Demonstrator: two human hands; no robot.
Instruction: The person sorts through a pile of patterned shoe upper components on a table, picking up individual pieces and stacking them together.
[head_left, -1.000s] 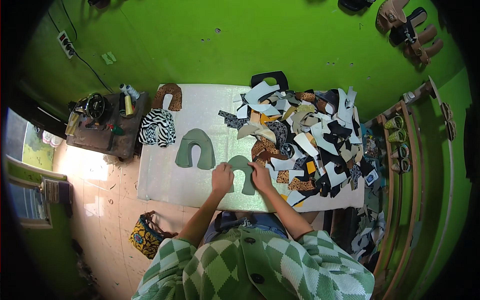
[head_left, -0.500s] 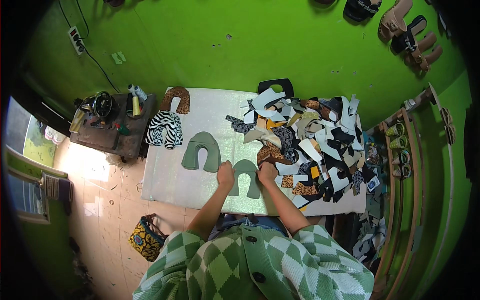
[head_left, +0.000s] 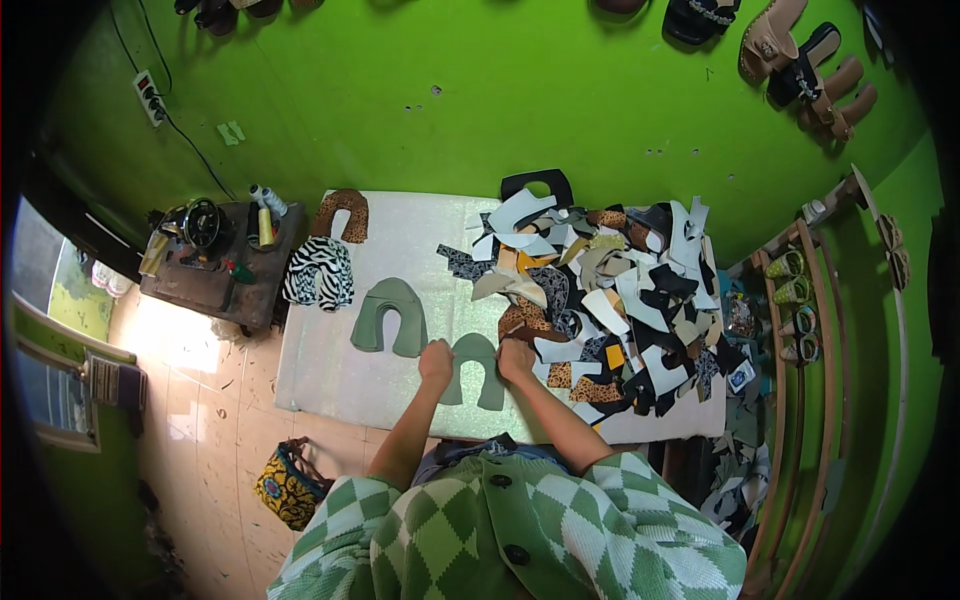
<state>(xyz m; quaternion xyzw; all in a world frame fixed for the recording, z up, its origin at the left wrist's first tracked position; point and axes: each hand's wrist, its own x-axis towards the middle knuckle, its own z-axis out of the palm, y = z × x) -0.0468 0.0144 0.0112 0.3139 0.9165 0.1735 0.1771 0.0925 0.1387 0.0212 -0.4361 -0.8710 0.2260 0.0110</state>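
A sage-green, arch-shaped shoe piece (head_left: 475,349) lies in front of me at the near side of the table, its two legs pointing toward me. My left hand (head_left: 436,363) is closed at its left edge. On the opposite edge, my right hand (head_left: 516,361) is closed too, close to the leopard-print scraps (head_left: 528,318). A stack of like green pieces (head_left: 372,312) rests left of my left hand. Behind that sit zebra-print pieces (head_left: 318,262) and brown leopard-print arches (head_left: 342,212). The fingertips are too small to make out in detail.
A heap of mixed offcuts (head_left: 625,290) covers the right part of the white table (head_left: 400,400). At left stands a sewing machine (head_left: 203,224) with thread spools (head_left: 265,222). Sandals (head_left: 795,70) hang on the green wall; a wooden rack (head_left: 800,380) is at right. A patterned bag (head_left: 288,485) sits on the floor.
The view has shifted slightly, so the whole table appears a little lower and further left. Both hands stay at the edges of the green piece.
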